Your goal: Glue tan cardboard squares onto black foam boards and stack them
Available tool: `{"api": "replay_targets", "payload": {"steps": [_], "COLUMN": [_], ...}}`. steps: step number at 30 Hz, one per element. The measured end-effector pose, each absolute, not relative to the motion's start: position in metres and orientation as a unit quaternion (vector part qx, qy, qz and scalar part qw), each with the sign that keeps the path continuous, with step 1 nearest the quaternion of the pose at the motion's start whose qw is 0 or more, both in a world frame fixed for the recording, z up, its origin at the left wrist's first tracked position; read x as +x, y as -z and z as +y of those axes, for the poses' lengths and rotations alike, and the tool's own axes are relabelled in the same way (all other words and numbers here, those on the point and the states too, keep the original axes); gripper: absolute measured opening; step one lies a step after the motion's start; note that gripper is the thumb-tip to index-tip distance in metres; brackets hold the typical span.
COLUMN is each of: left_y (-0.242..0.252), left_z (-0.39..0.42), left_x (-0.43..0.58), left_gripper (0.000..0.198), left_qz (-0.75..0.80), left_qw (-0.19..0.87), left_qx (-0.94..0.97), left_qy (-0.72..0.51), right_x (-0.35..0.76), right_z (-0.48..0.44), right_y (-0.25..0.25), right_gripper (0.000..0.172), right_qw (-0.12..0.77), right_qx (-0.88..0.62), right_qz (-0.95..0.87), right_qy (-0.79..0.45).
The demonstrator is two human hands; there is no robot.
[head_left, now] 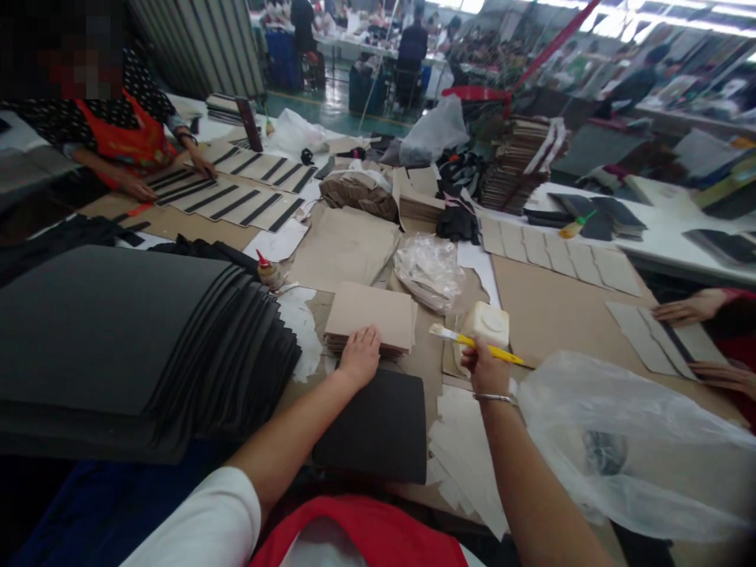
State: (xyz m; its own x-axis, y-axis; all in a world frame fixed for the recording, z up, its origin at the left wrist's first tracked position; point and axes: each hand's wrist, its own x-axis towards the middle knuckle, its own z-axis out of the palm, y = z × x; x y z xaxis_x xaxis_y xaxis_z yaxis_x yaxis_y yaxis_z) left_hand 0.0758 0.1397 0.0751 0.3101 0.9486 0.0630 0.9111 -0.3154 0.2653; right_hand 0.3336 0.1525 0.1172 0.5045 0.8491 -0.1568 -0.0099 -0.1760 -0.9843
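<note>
My left hand [358, 356] lies flat with fingers stretched, touching the near edge of a stack of brown cardboard squares [371, 313]. Just below it a black sheet [378, 425] lies in front of me. My right hand [484, 366] is closed on a yellow-handled brush [472, 341], whose bristles point left. Right behind that hand stands a cream plastic glue tub [485, 324]. A bracelet sits on my right wrist.
A thick fanned stack of black sheets [118, 346] fills the left. A small glue bottle [268, 272], crumpled plastic [428, 272] and a big plastic bag [626, 441] lie around. One person [118, 118] works at far left; another's hands [691, 311] at right.
</note>
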Motion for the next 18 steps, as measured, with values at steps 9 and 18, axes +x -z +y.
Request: {"api": "replay_targets", "payload": {"steps": [9, 18], "left_y": [-0.062, -0.058], "left_z": [0.142, 0.143], "left_x": [0.074, 0.076], "left_gripper": [0.048, 0.050], "left_qz": [0.561, 0.565], "left_qw": [0.105, 0.064], "left_qx": [0.817, 0.821], "left_qy": [-0.081, -0.050], "right_x": [0.143, 0.133], "right_z": [0.211, 0.288], "right_y": [-0.128, -0.111], "right_gripper": [0.029, 0.019], "right_qw": [0.375, 0.403], "right_qx": [-0.540, -0.592], "right_qz": [-0.548, -0.536], "right_qy": [-0.518, -0.447]}}
